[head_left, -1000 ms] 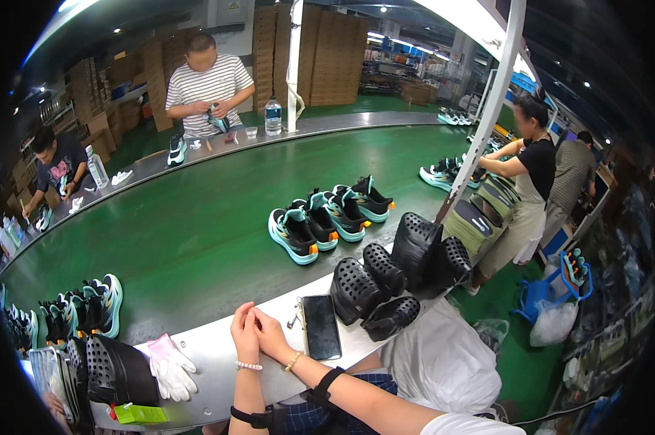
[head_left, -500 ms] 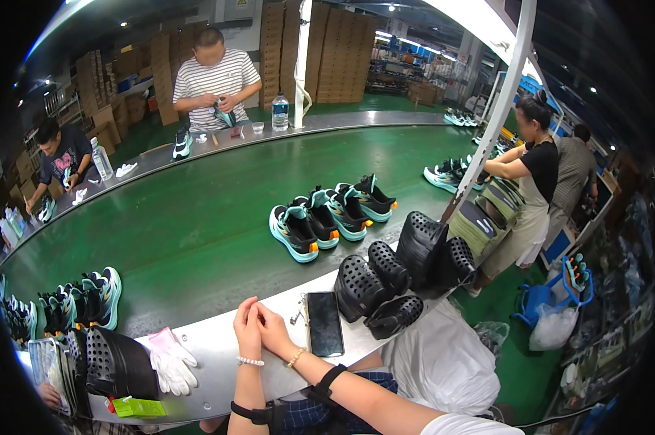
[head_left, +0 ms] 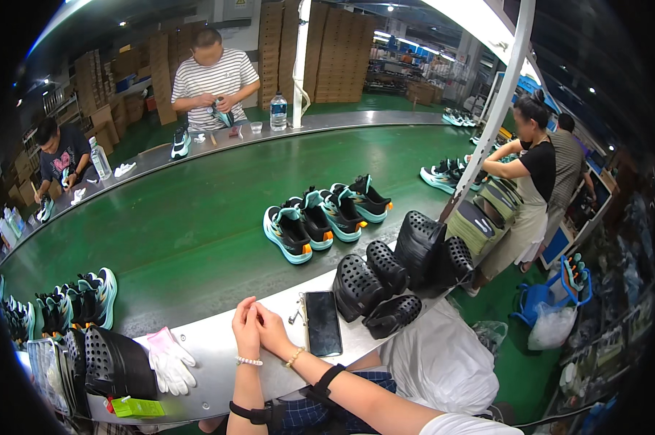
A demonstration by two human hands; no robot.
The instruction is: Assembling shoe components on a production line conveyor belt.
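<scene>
My left hand [head_left: 245, 322] and my right hand [head_left: 271, 328] are pressed together over the metal ledge [head_left: 219, 344], fingers closed against each other. No object shows in either one. A beaded bracelet circles each wrist, and black straps sit on both forearms. Just right of my hands lies a dark-screened phone [head_left: 323, 324], with a small metal key-like piece [head_left: 294, 317] beside it. Beyond them, a row of black and mint running shoes [head_left: 320, 217] stands on the green conveyor belt [head_left: 190, 225].
Perforated black clogs [head_left: 360, 288] crowd the ledge at right, near a slanted white post [head_left: 498, 109]. White gloves [head_left: 171, 366] and more black clogs [head_left: 117, 362] lie at left. More shoes [head_left: 88, 297] ride the belt there. Co-workers [head_left: 213, 80] handle shoes across the belt and at right.
The running shoes on the belt have shifted slightly left. My hands stay together in the same place. Co-workers' hands and bodies have moved a little.
</scene>
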